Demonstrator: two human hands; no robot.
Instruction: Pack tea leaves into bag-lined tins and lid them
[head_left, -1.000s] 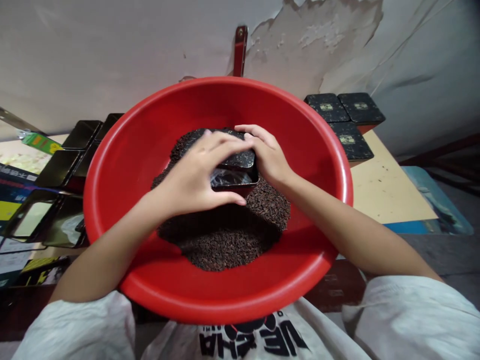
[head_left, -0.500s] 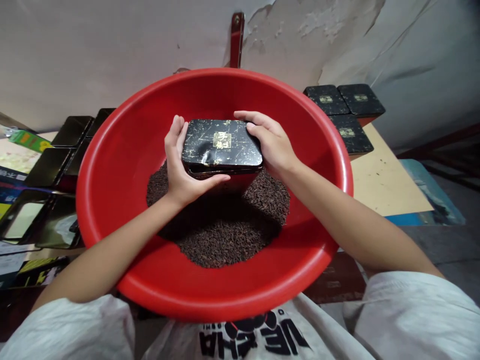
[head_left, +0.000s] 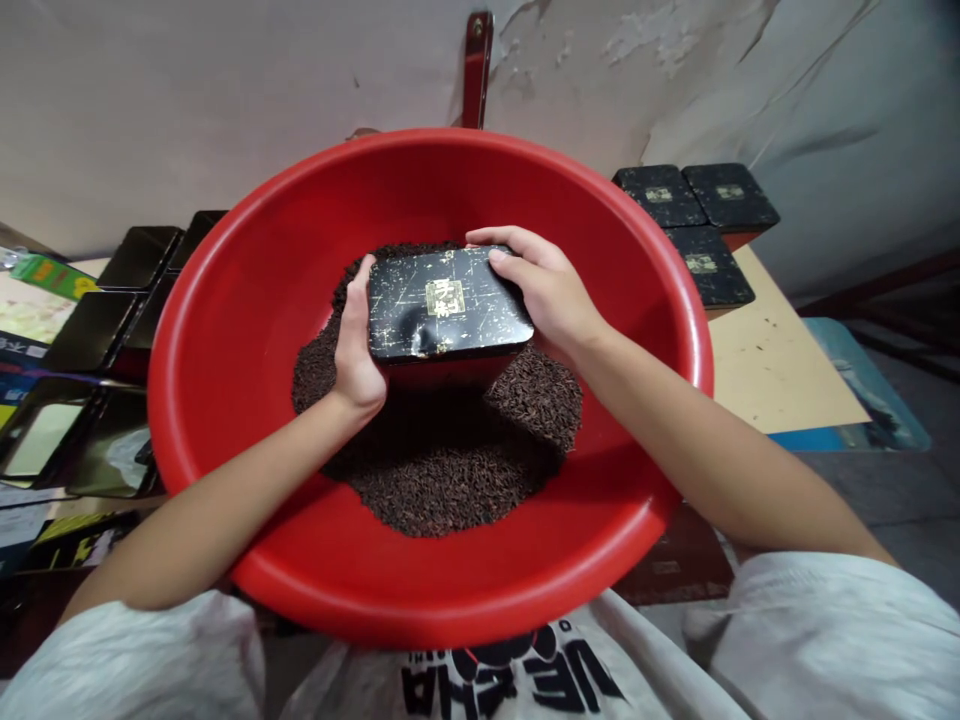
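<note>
A rectangular tin with a scratched black lid (head_left: 480, 318) and a gold label is between my hands, above a heap of dark, loose tea-like leaves (head_left: 450, 490) in a large red basin (head_left: 247, 260). My left hand (head_left: 358, 350) presses against the tin's left side, its thumb hidden from view. Gripping the right side is my right hand (head_left: 551, 290), thumb on the lid's corner and fingers along the far edge. The lid sits level on the tin, with a small dent near its front edge. The tin's underside is in shadow.
Three closed black-lidded tins (head_left: 701, 262) stand on a pale board (head_left: 787, 370) at the right. Several open tins (head_left: 94, 330) are grouped to the left, beside a green box (head_left: 52, 275). A peeling wall (head_left: 300, 70) rises behind the basin.
The lid was slightly raised along the front edge and now lies flush on the tin. My left thumb has left the front edge, and my left hand is flatter against the side.
</note>
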